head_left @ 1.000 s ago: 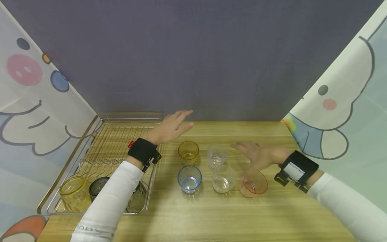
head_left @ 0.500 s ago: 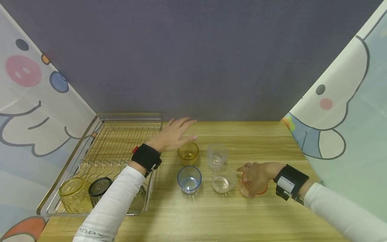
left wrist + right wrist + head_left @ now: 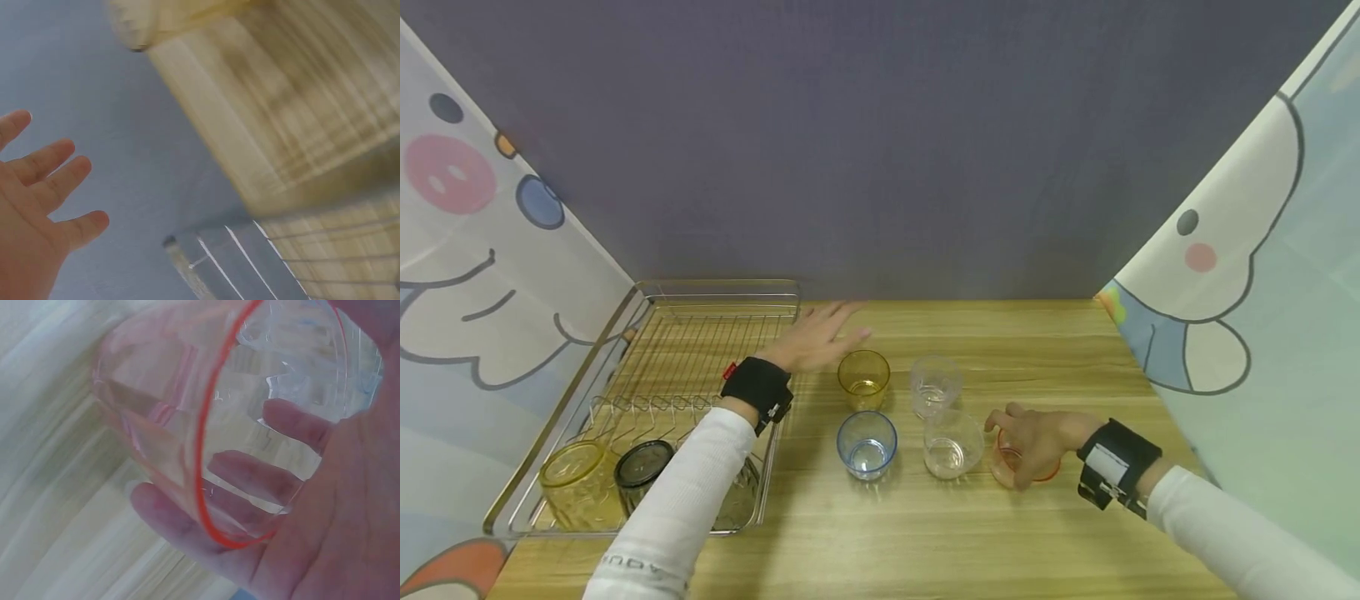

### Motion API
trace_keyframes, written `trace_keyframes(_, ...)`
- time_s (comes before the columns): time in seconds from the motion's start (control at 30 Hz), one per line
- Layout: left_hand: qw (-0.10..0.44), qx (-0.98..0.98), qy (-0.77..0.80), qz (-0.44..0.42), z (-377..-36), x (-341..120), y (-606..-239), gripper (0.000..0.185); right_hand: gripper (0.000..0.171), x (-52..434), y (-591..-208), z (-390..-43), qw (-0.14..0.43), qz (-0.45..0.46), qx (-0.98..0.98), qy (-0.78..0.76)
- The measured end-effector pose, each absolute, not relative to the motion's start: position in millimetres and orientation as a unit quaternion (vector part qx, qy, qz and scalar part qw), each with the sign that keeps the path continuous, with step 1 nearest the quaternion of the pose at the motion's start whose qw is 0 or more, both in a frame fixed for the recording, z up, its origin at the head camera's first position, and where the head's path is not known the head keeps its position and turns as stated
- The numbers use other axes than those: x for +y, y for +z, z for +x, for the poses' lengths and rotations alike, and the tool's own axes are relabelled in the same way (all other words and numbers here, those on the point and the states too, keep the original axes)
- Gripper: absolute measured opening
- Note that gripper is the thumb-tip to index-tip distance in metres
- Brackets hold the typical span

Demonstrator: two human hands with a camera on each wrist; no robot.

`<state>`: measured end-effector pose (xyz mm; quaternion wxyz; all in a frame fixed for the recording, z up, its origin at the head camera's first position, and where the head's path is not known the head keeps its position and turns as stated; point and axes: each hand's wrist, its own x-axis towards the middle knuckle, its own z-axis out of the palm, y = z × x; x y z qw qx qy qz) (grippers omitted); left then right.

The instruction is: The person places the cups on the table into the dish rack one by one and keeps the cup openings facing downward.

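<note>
The right hand [image 3: 1033,435] reached down from the right side, and its fingers were bent around the red-rimmed glass [image 3: 150,387], gripping it. This glass was at the right end of the group on the surface [image 3: 925,542]. In the right wrist view its mouth faced the palm, and some fingers were seen through its clear wall. The left hand [image 3: 812,343] hung in the air with straight, spread fingers, holding nothing, near the amber glass [image 3: 863,387] and over the right edge of the wire rack [image 3: 700,346].

On the left sleeve [image 3: 662,500] there was dark lettering which seemed to begin with "AQU"; the rest I could not read. A small red tag [image 3: 730,369] showed beside the left wristband [image 3: 756,385], but it was too small for reading.

The amber glass, the blue-rimmed glass [image 3: 867,447] and two clear glasses [image 3: 952,447] stood upright, with their bottoms visible through the walls. The rack carried a yellow glass [image 3: 580,487] and, just beside it, a dark glass [image 3: 642,468]; another dark one was partly hidden behind the sleeve.
</note>
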<state>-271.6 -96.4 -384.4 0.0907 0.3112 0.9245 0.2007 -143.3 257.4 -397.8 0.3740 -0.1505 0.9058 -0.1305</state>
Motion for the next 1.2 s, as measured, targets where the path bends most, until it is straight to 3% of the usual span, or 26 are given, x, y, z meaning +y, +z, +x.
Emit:
trace_keyframes(0.3,0.122,0.91,0.276,0.284,-274,-106,-391,0.069,0.062,261,-399,-145,0.354,-0.171,0.907,-0.151)
trace_keyframes(0.57,0.129,0.883,0.363,0.266,-281,-119,-389,0.068,0.056,264,-401,-150,0.364,-0.174,0.9,-0.163)
trace_keyframes(0.63,0.126,0.88,0.374,0.265,-282,-123,-388,0.067,0.055,266,-401,-152,0.377,-0.162,0.892,-0.187)
trace_keyframes(0.8,0.107,0.877,0.385,0.267,-284,-133,-380,0.066,0.056,271,-404,-157,0.492,-0.035,0.752,-0.436)
trace_keyframes(0.87,0.1,0.876,0.388,0.268,-285,-138,-375,0.064,0.058,274,-405,-159,0.514,-0.003,0.707,-0.486)
trace_keyframes(0.97,0.093,0.874,0.395,0.266,-285,-148,-365,0.061,0.051,278,-405,-162,0.485,-0.058,0.764,-0.422)
trace_keyframes(1.07,0.081,0.872,0.4,0.27,-283,-155,-355,0.059,0.048,283,-401,-163,0.41,-0.131,0.856,-0.286)
trace_keyframes(1.2,0.062,0.874,0.394,0.276,-281,-159,-346,0.06,0.052,288,-392,-169,0.393,-0.138,0.866,-0.277)
